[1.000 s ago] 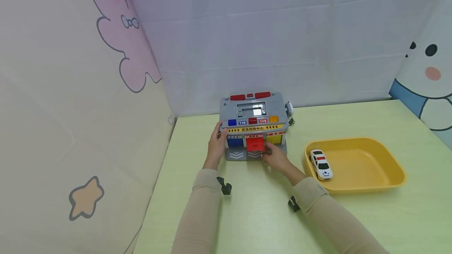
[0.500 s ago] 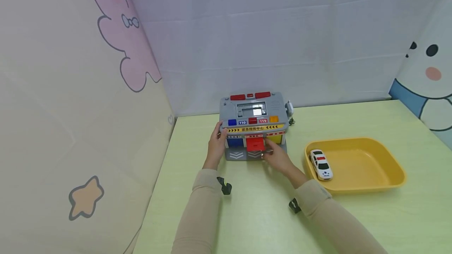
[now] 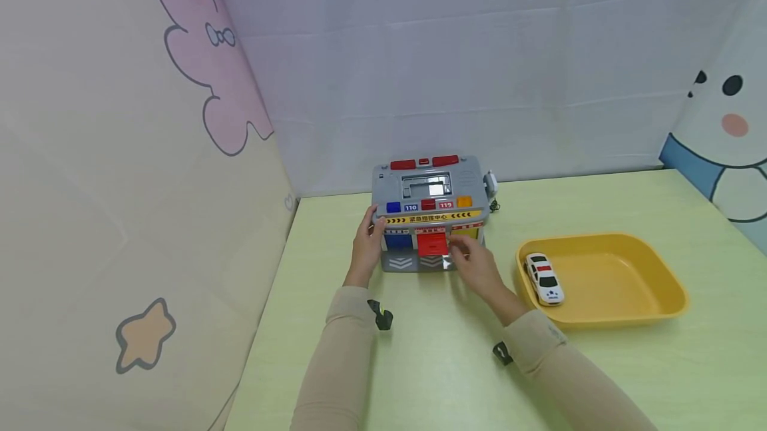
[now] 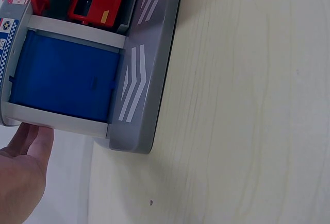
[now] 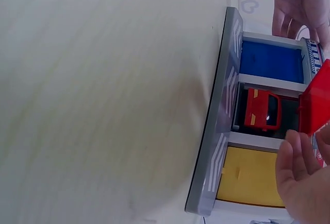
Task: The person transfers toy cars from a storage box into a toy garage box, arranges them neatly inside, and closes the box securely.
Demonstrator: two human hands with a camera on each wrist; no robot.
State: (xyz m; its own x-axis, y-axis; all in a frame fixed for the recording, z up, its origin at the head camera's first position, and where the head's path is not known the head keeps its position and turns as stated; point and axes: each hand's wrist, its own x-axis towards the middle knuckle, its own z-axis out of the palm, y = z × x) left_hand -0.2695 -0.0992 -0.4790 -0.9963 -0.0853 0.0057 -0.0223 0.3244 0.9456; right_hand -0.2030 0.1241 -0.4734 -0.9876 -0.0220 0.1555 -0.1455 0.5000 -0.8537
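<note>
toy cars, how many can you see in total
2. A white car lies in the yellow tray, at its left end. A red car sits inside the toy garage's open middle bay. The shut blue and yellow bays may hide more.

Both forearms reach forward from the bottom of the head view, in beige sleeves, each with a small black clip at the cuff. Left hand (image 3: pixel 365 244): fingers straight, roughly upright, palm facing right, thumb side up; left wrist view shows only the fingertips (image 4: pixel 31 136), extended. Right hand (image 3: pixel 476 264): raised off the surface, fingers relaxed and slightly bent, pointing forward-left. The 2 hands are apart.
</note>
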